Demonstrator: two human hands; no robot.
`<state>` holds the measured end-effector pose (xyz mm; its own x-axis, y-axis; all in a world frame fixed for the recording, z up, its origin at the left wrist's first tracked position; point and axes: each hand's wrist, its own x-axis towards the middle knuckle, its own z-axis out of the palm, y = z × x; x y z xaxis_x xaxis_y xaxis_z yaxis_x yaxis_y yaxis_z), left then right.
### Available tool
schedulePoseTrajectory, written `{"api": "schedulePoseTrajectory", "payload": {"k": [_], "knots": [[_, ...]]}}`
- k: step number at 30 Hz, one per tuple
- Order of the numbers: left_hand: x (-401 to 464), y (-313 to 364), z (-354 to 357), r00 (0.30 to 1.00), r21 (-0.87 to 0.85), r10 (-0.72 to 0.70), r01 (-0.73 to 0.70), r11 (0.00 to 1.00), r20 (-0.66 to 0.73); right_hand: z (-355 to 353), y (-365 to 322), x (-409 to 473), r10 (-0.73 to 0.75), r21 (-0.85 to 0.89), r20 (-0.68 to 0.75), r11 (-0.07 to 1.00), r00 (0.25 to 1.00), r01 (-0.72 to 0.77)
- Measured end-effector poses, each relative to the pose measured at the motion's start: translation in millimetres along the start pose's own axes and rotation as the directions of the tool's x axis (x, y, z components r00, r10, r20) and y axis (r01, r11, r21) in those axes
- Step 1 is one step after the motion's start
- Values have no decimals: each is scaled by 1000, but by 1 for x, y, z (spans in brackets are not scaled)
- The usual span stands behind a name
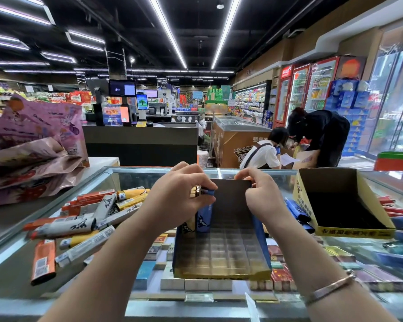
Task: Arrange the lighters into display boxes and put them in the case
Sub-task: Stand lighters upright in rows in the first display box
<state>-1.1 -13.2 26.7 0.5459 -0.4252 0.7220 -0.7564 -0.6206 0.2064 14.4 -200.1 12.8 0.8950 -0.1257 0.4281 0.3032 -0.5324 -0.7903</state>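
The display box (pixel 221 247) sits at the middle of the glass case (pixel 14 259), its gridded slots mostly free, with loose lighters (pixel 79 224) heaped to its left and a second, yellow box (pixel 342 205) just to its right. The left hand (pixel 184 196) curls round a blue lighter (pixel 205 214) standing in the box's back corner. The right hand (pixel 263 194) pinches the back flap's top edge. Behind lie checkout counters and drink fridges. Motion blur smears the right side.
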Motion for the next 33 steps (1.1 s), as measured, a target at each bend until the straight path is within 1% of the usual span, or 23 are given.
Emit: {"api": "schedulePoseTrajectory", "payload": {"k": [7, 11, 16, 18, 21, 23, 27, 30, 32, 33], "knots": [[1, -1, -2, 1000, 60, 5, -6, 998, 18, -1, 0, 1, 9, 14, 13, 1000, 1000, -9], [0, -3, -7, 997, 38, -17, 14, 999, 81, -1, 0, 1, 17, 26, 20, 1000, 1000, -18], [1, -2, -8, 990, 103, -15, 0, 995, 142, -1, 0, 1, 10, 20, 16, 1000, 1000, -11], [1, -4, -7, 984, 98, -55, 39, 994, 172, -1, 0, 1, 8, 20, 14, 1000, 1000, -8], [-1, -8, -5, 964, -3, -149, 154, 988, 222, -1, 0, 0, 4, 22, 22, 1000, 1000, -4], [-2, -12, -2, 939, -62, -216, 241, 969, 269, -1, 1, 1, 0, 22, 24, 1000, 1000, -1], [-2, -20, 4, 890, -121, -325, 378, 918, 320, -2, 3, 3, -17, 9, 11, 1000, 1000, 17], [-3, -20, 7, 871, -237, -339, 435, 869, 356, -9, 3, 7, -65, 13, -76, 998, 995, 66], [-3, -19, 8, 877, -238, -330, 424, 874, 350, -22, 5, 11, -96, -39, -186, 995, 978, 90], [-3, -20, 8, 883, -222, -328, 413, 883, 337, -31, 7, 13, -99, -97, -226, 992, 969, 78]]}}
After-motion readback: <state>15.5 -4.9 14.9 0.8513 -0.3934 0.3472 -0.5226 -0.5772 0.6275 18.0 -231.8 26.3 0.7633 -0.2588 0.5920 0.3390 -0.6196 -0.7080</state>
